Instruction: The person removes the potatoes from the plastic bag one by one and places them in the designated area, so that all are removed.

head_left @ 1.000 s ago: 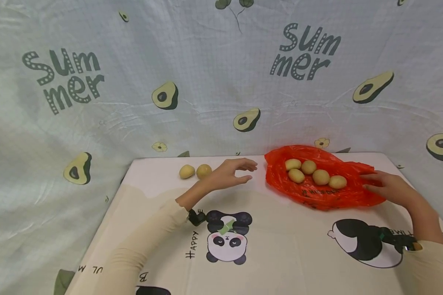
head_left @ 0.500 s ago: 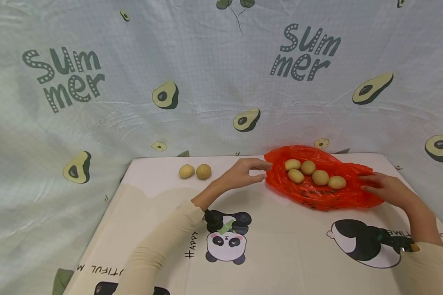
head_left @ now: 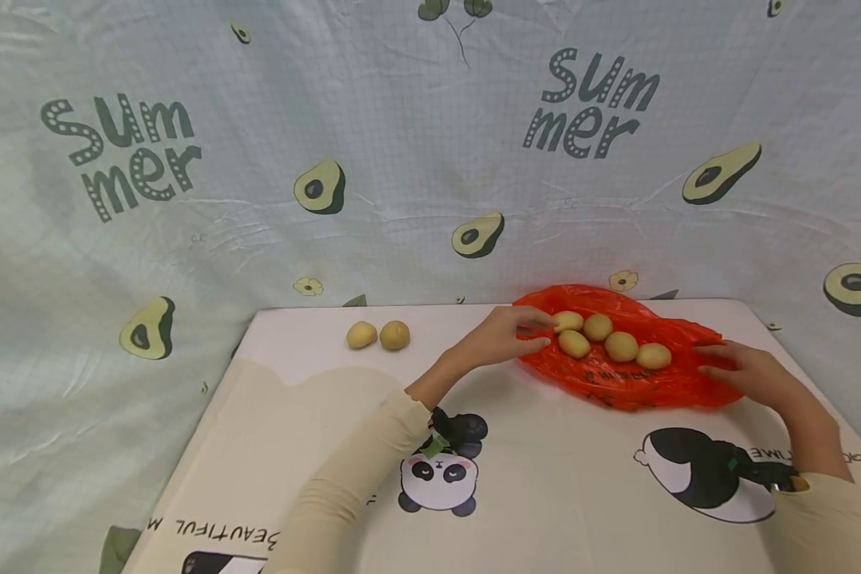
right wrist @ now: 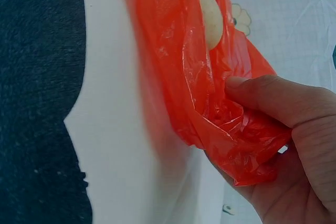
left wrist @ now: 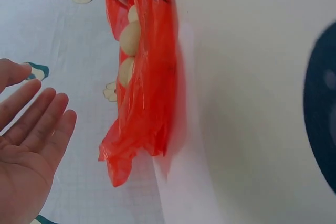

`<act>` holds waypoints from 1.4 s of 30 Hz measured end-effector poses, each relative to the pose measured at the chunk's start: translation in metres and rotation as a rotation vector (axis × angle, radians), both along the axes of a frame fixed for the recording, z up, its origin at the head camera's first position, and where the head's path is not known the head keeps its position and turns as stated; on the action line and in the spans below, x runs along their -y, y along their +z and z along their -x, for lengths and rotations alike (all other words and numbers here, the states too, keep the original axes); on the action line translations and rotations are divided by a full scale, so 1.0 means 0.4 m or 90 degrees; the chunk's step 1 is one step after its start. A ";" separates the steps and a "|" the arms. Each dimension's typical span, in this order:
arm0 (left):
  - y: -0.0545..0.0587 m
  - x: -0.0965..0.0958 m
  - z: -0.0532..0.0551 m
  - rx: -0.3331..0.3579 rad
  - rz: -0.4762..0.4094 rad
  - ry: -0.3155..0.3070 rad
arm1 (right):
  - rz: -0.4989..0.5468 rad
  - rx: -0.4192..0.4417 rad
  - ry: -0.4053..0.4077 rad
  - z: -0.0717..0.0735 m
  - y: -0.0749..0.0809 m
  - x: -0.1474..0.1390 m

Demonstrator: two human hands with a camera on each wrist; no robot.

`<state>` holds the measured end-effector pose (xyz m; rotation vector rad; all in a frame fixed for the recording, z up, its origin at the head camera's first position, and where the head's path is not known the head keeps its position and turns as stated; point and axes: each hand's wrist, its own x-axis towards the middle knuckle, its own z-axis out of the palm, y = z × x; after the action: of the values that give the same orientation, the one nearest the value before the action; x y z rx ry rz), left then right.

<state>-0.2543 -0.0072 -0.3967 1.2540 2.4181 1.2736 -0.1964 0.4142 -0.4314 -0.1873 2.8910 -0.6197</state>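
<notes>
A red plastic bag (head_left: 617, 391) lies spread on the table at the back right, with several small yellow-brown potatoes (head_left: 621, 347) on it. My left hand (head_left: 508, 335) hovers over the bag's left end, fingers extended and right beside the leftmost potatoes; it holds nothing. In the left wrist view the palm of that hand (left wrist: 31, 145) shows bare. At the other end, my right hand (head_left: 756, 373) grips the bag. The right wrist view has its thumb (right wrist: 268, 95) pressing gathered red plastic against the fingers, which are partly hidden below the bag.
Two more potatoes, a yellow one (head_left: 362, 335) and a browner one (head_left: 395, 336), sit on the table's back left. A printed cloth (head_left: 531, 478) with pandas covers the table. Behind it hangs a pale curtain (head_left: 402, 119) with avocado prints.
My left hand has moved right, from between the two loose potatoes and the bag to over the bag's left end. The right hand keeps its grip, shifting only slightly.
</notes>
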 end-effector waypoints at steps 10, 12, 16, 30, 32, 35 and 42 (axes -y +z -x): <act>-0.002 -0.058 0.005 0.045 -0.029 0.005 | 0.012 -0.012 0.001 0.000 -0.018 -0.008; -0.004 -0.066 0.005 0.055 -0.025 0.009 | 0.012 -0.011 -0.002 0.001 -0.019 -0.010; -0.010 -0.081 0.008 0.058 -0.016 0.021 | 0.014 -0.002 -0.014 0.002 -0.021 -0.010; -0.023 -0.154 0.049 0.070 0.033 0.079 | -0.004 -0.007 -0.006 0.008 -0.020 -0.002; -0.022 -0.167 0.055 0.068 0.044 0.093 | -0.007 -0.007 -0.005 0.007 -0.017 0.003; -0.023 -0.186 0.065 0.066 0.063 0.115 | -0.011 -0.007 -0.008 0.009 -0.015 0.010; -0.016 -0.228 0.085 0.025 0.143 0.131 | -0.016 -0.009 -0.013 0.008 -0.010 0.013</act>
<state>-0.2883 0.0839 -0.4030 0.9331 2.6283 1.0227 -0.1995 0.4089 -0.4355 -0.1600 2.9170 -0.5865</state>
